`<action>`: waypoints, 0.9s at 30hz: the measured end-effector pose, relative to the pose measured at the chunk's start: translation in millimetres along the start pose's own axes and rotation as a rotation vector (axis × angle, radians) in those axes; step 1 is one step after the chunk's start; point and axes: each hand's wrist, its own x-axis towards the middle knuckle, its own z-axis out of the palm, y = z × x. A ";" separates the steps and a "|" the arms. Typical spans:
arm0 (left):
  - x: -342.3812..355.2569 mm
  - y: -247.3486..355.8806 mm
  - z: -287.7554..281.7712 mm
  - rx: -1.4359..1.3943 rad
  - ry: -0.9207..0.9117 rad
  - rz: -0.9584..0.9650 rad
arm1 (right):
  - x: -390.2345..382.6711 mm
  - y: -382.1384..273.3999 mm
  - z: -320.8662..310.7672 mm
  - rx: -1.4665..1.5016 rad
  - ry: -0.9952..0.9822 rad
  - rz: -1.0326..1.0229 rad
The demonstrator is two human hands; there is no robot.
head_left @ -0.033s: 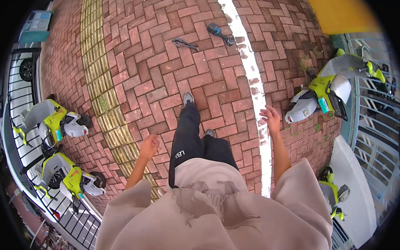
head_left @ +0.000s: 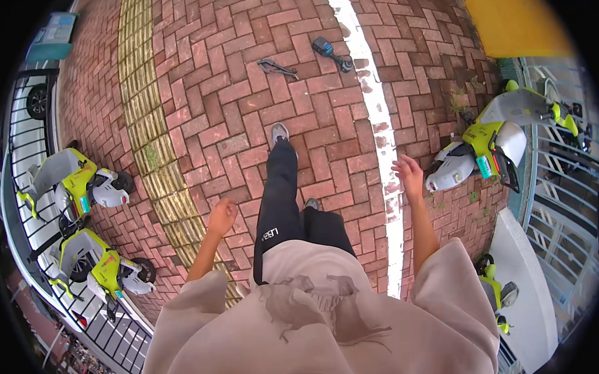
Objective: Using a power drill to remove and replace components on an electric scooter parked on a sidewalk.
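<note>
My left hand hangs above the brick paving, fingers loosely curled and a little apart, with nothing visible in it. On the other side my right hand is raised over the white painted line, its fingers spread and holding nothing. Both hands are apart from every object. Ahead of my feet lies a blue and black cordless power tool beside the line. Just left of it rests a slim dark tool with two long arms; its exact kind is too small to tell.
Red herringbone bricks cover the ground, with a yellow tactile strip on the left. Green and grey scooters stand along the left railing, and another scooter by the right fence. A yellow panel is at far right.
My forward foot has moved slightly farther ahead. Both hands have shifted only a little, and the two tools on the ground lie as before.
</note>
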 end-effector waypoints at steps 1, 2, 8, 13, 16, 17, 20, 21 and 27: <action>61.1 -3.5 2.9 -0.028 0.012 -0.027 | 48.7 -15.5 17.1 -0.029 -0.007 0.010; 117.9 -11.2 9.8 -0.050 0.016 -0.062 | 95.8 -21.6 31.2 -0.058 -0.034 0.032; 493.3 -53.2 70.9 0.264 -0.166 -0.003 | 307.4 70.9 96.9 -0.457 -0.242 0.228; 757.9 -88.5 196.0 0.682 -0.352 0.230 | 494.2 182.4 150.7 -0.840 -0.319 0.278; 881.3 -128.8 282.6 1.026 -0.322 0.430 | 645.6 243.9 210.0 -0.740 -0.101 0.130; 914.3 -147.8 308.5 1.144 -0.294 0.501 | 694.9 261.2 224.5 -0.707 -0.067 0.015; 948.3 -194.7 364.2 1.172 -0.244 0.727 | 797.2 293.3 268.4 -0.674 -0.027 -0.218; 949.2 -202.2 373.9 1.120 -0.211 0.803 | 819.3 294.3 283.8 -0.599 -0.030 -0.164; 959.2 -249.2 388.3 0.608 -0.321 1.003 | 826.2 314.5 296.3 -0.601 0.098 -0.159</action>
